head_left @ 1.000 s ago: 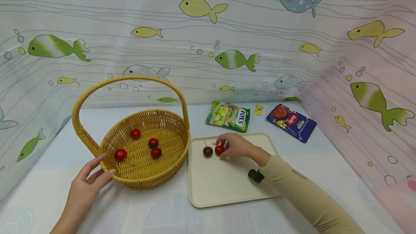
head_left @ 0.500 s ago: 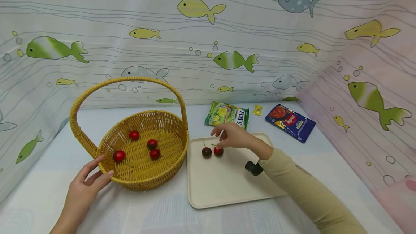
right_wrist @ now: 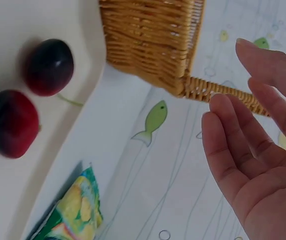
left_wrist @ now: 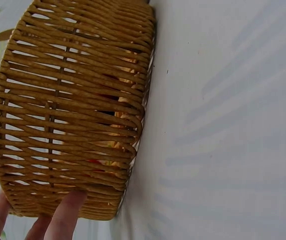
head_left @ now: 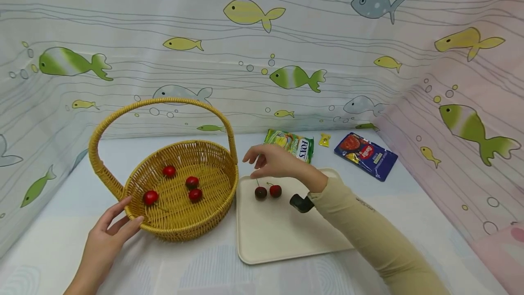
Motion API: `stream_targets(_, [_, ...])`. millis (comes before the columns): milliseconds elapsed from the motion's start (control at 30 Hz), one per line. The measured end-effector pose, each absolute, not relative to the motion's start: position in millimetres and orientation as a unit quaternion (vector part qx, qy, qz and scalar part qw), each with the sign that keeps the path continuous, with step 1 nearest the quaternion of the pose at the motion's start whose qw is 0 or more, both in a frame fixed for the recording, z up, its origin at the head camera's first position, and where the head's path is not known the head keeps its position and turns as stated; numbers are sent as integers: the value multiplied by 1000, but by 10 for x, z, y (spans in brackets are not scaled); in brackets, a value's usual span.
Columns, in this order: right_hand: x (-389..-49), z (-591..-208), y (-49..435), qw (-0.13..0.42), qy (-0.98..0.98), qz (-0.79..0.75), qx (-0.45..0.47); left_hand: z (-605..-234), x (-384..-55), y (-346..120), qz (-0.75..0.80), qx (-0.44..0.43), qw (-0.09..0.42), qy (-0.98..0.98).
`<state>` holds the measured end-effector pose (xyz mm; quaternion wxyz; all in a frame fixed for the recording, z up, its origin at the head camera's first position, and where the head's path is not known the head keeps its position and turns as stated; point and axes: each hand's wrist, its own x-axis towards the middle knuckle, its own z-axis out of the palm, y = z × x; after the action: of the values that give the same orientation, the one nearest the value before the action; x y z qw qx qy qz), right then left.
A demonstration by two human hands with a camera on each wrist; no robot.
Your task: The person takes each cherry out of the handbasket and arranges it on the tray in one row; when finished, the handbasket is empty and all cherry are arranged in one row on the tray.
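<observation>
Head view: A wicker basket [head_left: 180, 232] stands just beyond the left hand [head_left: 105, 239], its hooped handle [head_left: 180, 100] upright. The left hand rests its thumb and extended fingers, spread apart, against the near side of the basket, without gripping anything. Four cherries lie inside: one red cherry [head_left: 150, 197] nearest the left hand, a second cherry [head_left: 169, 171] farther beyond it, and a close pair, the upper cherry [head_left: 192, 182] and the lower cherry [head_left: 195, 195], on the side toward the right hand [head_left: 276, 161]. The right hand hovers over the far edge of a cream tray [head_left: 286, 233], palm down, fingers loosely bent, thumb apart, with nothing in its hold. On the tray, on the near side of this hand, sit a dark cherry [head_left: 260, 193], stem up, and, just beside it, a brighter cherry [head_left: 275, 191]. Behind the right hand lies a green packet [head_left: 304, 149], partly covered; farther to its right are a small yellow sweet [head_left: 324, 139] and a blue pouch [head_left: 366, 155].

Left wrist view: The left hand's fingertips touch the outer woven wall. A red patch shows through the gaps, probably a cherry.

Right wrist view: The same two cherries rest on the tray, well apart from the right hand's parted fingertips; the basket and its handle appear beyond these fingers.
</observation>
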<state>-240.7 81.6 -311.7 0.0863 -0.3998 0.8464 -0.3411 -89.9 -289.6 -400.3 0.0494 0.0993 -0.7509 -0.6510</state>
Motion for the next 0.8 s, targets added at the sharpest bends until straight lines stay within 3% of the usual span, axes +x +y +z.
stream_targets(800, [-2512,-3035,100,148,832,-331,-421,-4026,-907,-2909,-638,103,52,-762])
